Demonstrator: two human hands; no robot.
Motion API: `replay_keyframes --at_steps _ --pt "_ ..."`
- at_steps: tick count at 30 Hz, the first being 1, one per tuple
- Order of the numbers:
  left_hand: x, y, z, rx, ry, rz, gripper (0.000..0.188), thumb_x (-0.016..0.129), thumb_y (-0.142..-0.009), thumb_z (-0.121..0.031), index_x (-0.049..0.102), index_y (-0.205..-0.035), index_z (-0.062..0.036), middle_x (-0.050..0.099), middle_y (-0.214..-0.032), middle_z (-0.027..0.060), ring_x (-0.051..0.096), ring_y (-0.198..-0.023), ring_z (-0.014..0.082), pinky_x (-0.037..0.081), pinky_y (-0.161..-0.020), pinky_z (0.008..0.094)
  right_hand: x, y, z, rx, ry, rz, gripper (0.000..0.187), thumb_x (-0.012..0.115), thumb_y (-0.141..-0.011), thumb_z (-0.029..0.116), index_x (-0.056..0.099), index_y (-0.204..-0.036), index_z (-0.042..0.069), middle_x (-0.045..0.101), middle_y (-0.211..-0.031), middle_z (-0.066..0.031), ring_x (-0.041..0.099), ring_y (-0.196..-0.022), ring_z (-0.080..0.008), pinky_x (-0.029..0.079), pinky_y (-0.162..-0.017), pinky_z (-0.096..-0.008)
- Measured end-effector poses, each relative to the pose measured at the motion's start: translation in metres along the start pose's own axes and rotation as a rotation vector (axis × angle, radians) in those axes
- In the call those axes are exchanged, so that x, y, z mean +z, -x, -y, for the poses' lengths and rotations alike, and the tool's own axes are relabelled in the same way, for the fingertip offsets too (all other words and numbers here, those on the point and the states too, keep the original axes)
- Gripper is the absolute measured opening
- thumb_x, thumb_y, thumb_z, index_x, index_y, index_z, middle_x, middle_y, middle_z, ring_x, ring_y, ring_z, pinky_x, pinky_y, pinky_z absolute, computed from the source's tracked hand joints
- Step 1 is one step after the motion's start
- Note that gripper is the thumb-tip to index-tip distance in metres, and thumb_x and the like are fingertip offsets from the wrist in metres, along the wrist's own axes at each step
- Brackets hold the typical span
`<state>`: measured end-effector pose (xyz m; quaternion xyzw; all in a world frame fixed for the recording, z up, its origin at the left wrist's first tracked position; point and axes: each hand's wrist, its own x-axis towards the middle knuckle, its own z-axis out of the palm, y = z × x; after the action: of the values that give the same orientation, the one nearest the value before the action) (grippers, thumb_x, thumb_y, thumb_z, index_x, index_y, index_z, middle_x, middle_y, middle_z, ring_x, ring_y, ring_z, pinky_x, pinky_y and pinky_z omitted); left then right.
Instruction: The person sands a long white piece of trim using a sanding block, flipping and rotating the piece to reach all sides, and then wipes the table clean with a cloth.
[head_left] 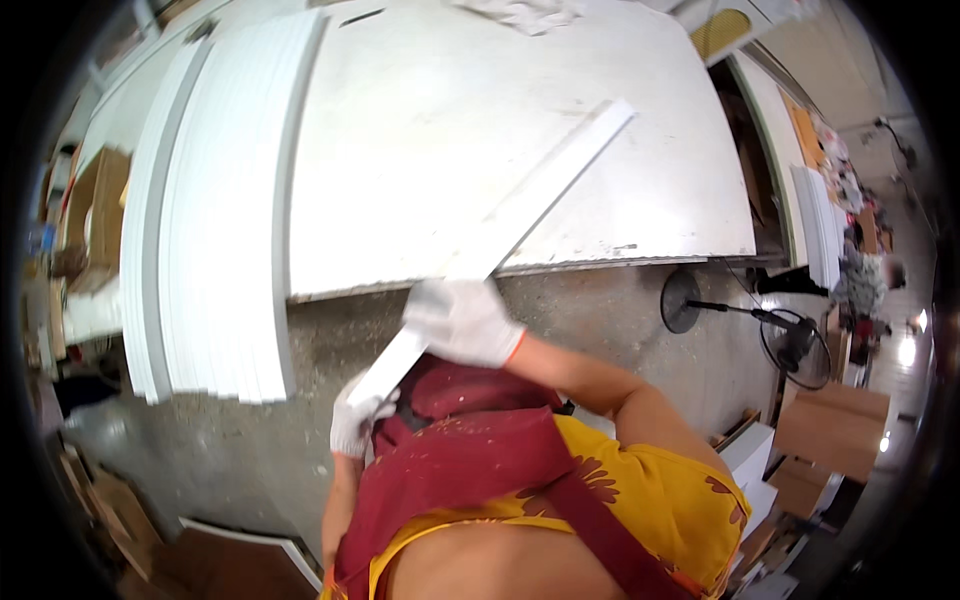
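A long, narrow white strip (560, 175) slants from my body up across the edge of the table, its far end lying over the white top. My left hand (362, 415), in a whitish glove, grips the near end of this strip in front of my apron. Further along, just off the table's edge, my right hand (465, 322) is closed over the strip, in a whitish glove with an orange cuff. A blurred greyish patch shows at its fingers; I cannot make out whether it is a separate thing.
The white table (420, 150) spreads ahead, with stacked long white strips (225, 220) along its left, overhanging the near edge. A crumpled white sheet (525, 12) lies at the back. A cardboard box (98, 215) stands far left. To the right are a standing fan (682, 301) and cartons (832, 428).
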<state>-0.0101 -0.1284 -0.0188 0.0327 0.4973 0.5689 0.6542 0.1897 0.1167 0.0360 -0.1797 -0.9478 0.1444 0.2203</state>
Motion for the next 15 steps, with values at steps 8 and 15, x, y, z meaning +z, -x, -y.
replay_keyframes --at_steps 8,15 --pt "-0.016 0.01 0.001 -0.124 -0.078 -0.045 0.066 0.075 -0.081 -0.014 0.055 -0.136 0.0151 0.073 -0.116 0.022 0.076 -0.098 0.0287 0.067 -0.073 0.0336 -0.061 0.021 -0.246 0.511 0.178 -0.275 0.036 0.072 -0.09 0.047 0.077 -0.122 0.03 0.069 -0.13 -0.0109 0.067 -0.112 -0.0321 0.055 -0.096 -0.0453" --pt "0.003 0.012 -0.015 -0.146 -0.154 -0.1 0.06 0.081 -0.073 -0.021 0.065 -0.121 0.0105 0.076 -0.1 0.0181 0.075 -0.082 0.0235 0.061 -0.066 0.0283 -0.157 0.022 -0.478 1.189 0.381 -0.284 0.048 0.077 -0.086 0.05 0.075 -0.129 0.029 0.074 -0.121 -0.0131 0.069 -0.111 -0.0313 0.054 -0.096 -0.042"
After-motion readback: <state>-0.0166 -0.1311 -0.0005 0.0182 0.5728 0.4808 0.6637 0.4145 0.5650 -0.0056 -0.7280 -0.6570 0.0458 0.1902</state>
